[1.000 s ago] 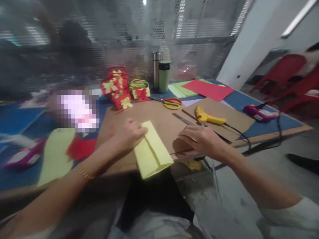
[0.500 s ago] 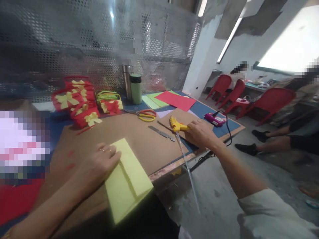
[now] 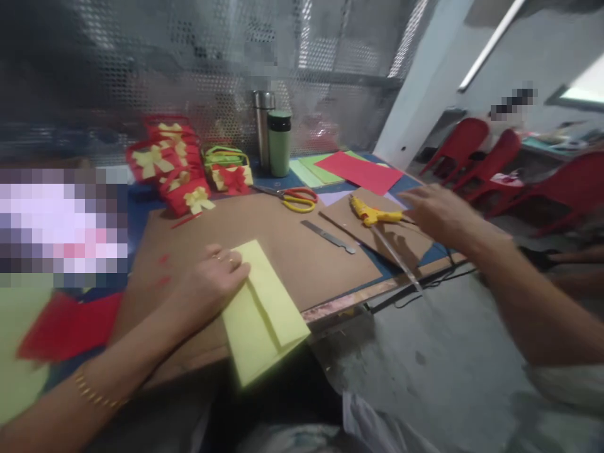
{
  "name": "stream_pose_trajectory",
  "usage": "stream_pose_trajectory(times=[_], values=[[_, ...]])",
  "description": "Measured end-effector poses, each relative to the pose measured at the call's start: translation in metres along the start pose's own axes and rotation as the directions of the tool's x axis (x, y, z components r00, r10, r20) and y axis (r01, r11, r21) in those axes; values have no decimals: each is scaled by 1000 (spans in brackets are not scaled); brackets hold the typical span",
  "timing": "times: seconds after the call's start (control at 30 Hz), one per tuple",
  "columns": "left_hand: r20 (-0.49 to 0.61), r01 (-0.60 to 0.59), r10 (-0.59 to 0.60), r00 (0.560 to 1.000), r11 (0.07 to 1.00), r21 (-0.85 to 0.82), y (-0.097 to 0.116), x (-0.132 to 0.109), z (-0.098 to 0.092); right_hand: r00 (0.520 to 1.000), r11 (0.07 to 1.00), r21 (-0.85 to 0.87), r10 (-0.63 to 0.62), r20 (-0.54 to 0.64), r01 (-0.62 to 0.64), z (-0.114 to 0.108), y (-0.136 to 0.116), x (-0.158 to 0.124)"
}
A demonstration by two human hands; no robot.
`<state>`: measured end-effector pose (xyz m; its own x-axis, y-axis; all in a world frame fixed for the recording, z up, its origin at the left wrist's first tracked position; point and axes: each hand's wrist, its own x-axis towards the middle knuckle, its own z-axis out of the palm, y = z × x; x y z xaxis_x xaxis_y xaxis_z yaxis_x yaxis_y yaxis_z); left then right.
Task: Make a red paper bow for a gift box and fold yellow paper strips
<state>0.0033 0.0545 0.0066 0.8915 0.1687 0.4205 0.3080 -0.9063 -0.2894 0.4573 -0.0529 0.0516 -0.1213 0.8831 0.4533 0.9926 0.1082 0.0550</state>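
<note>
My left hand [image 3: 214,280] is closed on a folded sheet of pale yellow paper [image 3: 267,314], gripping it at its upper left edge. The paper's lower end juts past the table's front edge. A yellow glue gun [image 3: 375,215] with a long clear glue stick lies on a brown board at the right. Just to the right of the gun's handle, my right hand [image 3: 436,211] is raised with its fingers stretched out and nothing in them. Slight blur softens that hand.
A steel blade [image 3: 328,237] and scissors [image 3: 299,200] lie on the brown work board [image 3: 264,217]. Red boxes with yellow bows [image 3: 174,167], a green bottle [image 3: 279,148] and red paper [image 3: 358,173] stand or lie behind. More red paper [image 3: 75,327] is at left. Red chairs [image 3: 457,145] stand beyond.
My right hand has let go of the glue gun, which now lies on the board, and has lifted to the right. My left hand keeps the yellow paper. The view has shifted.
</note>
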Motion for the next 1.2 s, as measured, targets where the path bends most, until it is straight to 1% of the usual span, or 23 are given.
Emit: stream_pose_trajectory(times=[0.03, 0.07, 0.1, 0.13, 0.17, 0.2, 0.23, 0.3, 0.4, 0.5, 0.57, 0.6, 0.67, 0.73, 0.83, 0.87, 0.97, 1.03, 1.1, 1.2], values=[[7, 1, -1, 1000, 1000, -5, 2, 1, -2, 999, 999, -20, -43, -24, 43, -13, -20, -3], [12, 7, -7, 1000, 1000, -1, 3, 2, -3, 993, 996, -10, -92, -74, 91, -27, -43, -7], [8, 19, -19, 1000, 1000, 13, 4, 2, -2, 982, 986, 31, -159, -99, 162, -39, -67, -12], [7, 20, -21, 1000, 1000, 23, 4, 2, -2, 955, 953, 104, -273, -118, 285, -50, -92, -18], [4, 21, -21, 1000, 999, 34, 5, 2, -1, 926, 910, 186, -347, -147, 371, -59, -114, -23], [0, 16, -16, 1000, 999, 43, 5, 2, -1, 905, 865, 266, -410, -113, 425, -64, -134, -27], [-2, 8, -8, 1000, 999, 47, 5, 2, 0, 894, 835, 338, -444, -52, 434, -65, -150, -28], [-1, -9, 9, 1000, 999, 42, 5, 4, 0, 893, 802, 454, -450, 31, 388, -57, -170, -20], [19, -36, 36, 999, 999, 22, 3, 5, 1, 900, 786, 542, -420, 115, 297, -25, -179, 12], [15, -48, 48, 999, 999, 13, 2, 6, 3, 900, 810, 526, -400, 174, 258, 4, -190, 54], [-10, -55, 55, 998, 998, 12, 2, 5, 3, 883, 836, 487, -405, 237, 253, 13, -204, 72], [-20, -62, 62, 998, 998, 13, 4, 4, 3, 874, 847, 474, -401, 275, 239, 14, -212, 76], [-37, -78, 78, 996, 997, 19, 7, 2, 1, 863, 863, 470, -370, 344, 183, 12, -225, 71], [-37, -92, 93, 995, 995, 23, 11, 0, -2, 877, 868, 486, -309, 369, 101, 9, -232, 51], [-47, -110, 111, 993, 994, 21, 17, -2, -6, 931, 860, 510, -193, 311, 8, 6, -231, 7], [-50, -114, 114, 992, 993, 12, 19, -3, -7, 940, 853, 522, -168, 296, -12, 5, -229, -6], [-49, -118, 117, 992, 993, -22, 20, -2, -11, 977, 812, 582, -83, 197, -49, 4, -226, -34], [-50, -123, 121, 991, 992, -26, 20, -2, -12, 992, 782, 618, -1, 124, -76, 8, -227, -38], [-54, -125, 125, 991, 992, -5, 20, -1, -13, 995, 749, 655, 74, 61, -96, 18, -232, -35], [-21, -125, 126, 992, 992, 31, 21, 0, -14, 992, 688, 720, 127, 3, -90, 36, -241, -25]])
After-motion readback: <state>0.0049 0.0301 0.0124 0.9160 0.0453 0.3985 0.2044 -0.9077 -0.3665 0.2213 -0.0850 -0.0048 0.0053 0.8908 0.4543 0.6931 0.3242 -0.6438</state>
